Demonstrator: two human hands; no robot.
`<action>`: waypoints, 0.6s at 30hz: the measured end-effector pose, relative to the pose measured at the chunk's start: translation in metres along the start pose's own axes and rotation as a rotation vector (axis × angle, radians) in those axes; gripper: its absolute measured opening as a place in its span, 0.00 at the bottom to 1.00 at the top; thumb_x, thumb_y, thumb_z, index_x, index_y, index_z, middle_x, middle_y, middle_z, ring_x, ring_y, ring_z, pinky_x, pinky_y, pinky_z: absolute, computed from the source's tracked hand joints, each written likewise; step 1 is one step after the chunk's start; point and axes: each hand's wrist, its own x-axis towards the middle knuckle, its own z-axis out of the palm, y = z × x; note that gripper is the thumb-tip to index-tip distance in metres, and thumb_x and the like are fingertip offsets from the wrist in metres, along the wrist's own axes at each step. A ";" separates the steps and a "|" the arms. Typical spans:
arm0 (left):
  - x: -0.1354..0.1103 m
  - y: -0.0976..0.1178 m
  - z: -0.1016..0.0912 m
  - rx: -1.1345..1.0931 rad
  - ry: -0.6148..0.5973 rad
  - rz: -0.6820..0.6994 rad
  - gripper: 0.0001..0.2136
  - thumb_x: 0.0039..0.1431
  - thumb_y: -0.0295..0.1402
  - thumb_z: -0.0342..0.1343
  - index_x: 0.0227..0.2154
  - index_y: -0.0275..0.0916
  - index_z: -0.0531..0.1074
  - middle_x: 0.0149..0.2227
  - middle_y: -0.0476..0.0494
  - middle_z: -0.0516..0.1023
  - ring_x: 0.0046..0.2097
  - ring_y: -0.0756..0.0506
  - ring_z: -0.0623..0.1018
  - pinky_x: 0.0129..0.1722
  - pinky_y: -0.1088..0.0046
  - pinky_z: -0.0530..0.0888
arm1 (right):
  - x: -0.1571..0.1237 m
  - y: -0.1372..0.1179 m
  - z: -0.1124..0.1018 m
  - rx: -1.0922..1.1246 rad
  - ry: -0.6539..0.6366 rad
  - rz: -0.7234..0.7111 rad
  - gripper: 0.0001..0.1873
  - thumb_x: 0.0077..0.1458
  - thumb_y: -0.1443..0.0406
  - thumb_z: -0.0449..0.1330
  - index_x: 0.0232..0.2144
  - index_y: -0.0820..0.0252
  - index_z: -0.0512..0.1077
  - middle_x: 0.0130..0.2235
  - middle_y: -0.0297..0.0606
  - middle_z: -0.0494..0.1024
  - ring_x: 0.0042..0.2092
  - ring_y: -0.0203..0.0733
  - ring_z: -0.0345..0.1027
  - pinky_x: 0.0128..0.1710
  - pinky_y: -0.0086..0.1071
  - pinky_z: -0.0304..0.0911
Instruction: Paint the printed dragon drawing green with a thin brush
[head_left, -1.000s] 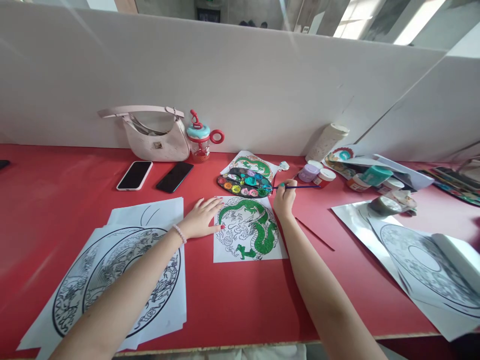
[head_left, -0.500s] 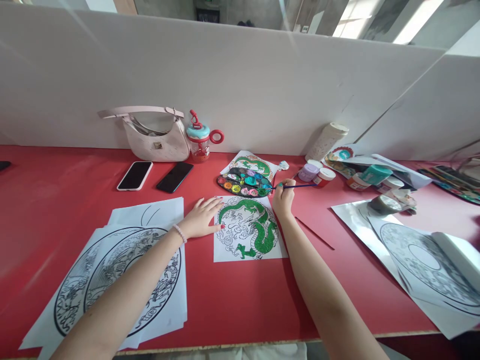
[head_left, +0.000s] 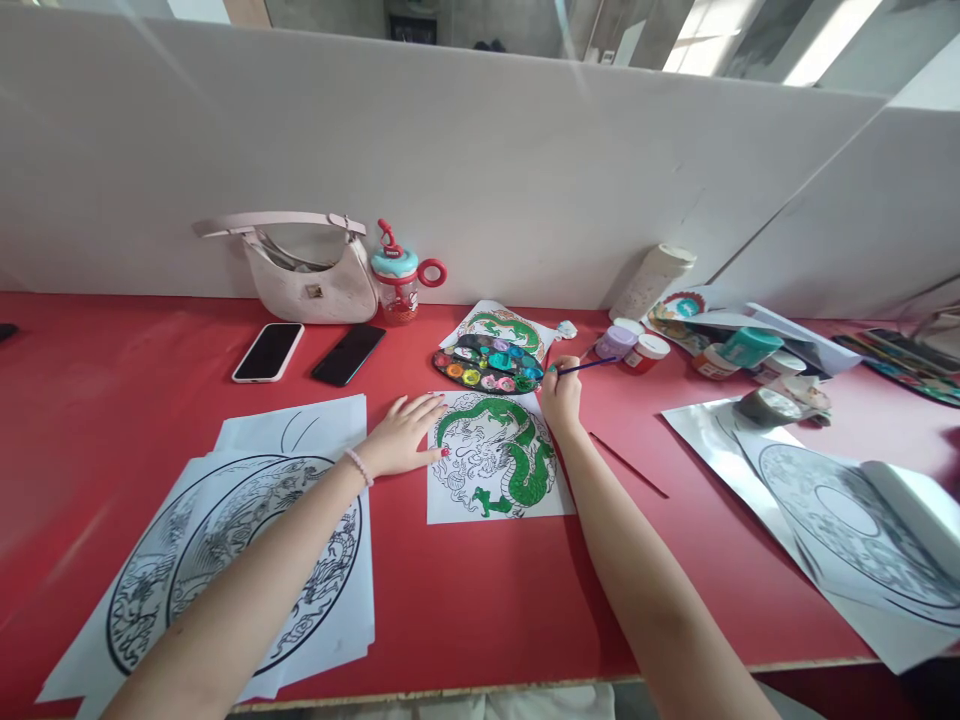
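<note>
My right hand [head_left: 562,397] is closed around a thin blue paintbrush [head_left: 592,365], its tip end close to the right edge of the paint palette [head_left: 487,365]. The palette holds several wells of bright paint. Below it lies a sheet with a dragon line drawing [head_left: 491,460], partly painted green. Flat and with fingers spread, my left hand [head_left: 405,435] rests across the sheet's left edge and the red table. Behind the palette, a coloured dragon picture [head_left: 499,325] is partly covered by it.
Left are stacked printed sheets [head_left: 322,580], two phones [head_left: 268,352], a handbag [head_left: 315,285] and a cup [head_left: 397,285]. Right are paint jars [head_left: 646,352], a second brush [head_left: 628,465], a dark-looking jar [head_left: 769,408] and more sheets [head_left: 840,500]. A white partition [head_left: 480,170] stands behind.
My right hand has shifted slightly left and the brush's rear end has tilted upward. My left hand stays in place on the sheet.
</note>
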 end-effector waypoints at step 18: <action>-0.001 0.001 -0.001 -0.004 0.025 0.016 0.31 0.59 0.51 0.46 0.62 0.41 0.53 0.67 0.42 0.50 0.66 0.40 0.52 0.64 0.53 0.51 | 0.000 0.001 0.001 0.006 0.001 -0.005 0.04 0.51 0.64 0.46 0.32 0.57 0.57 0.21 0.29 0.60 0.23 0.37 0.54 0.26 0.30 0.49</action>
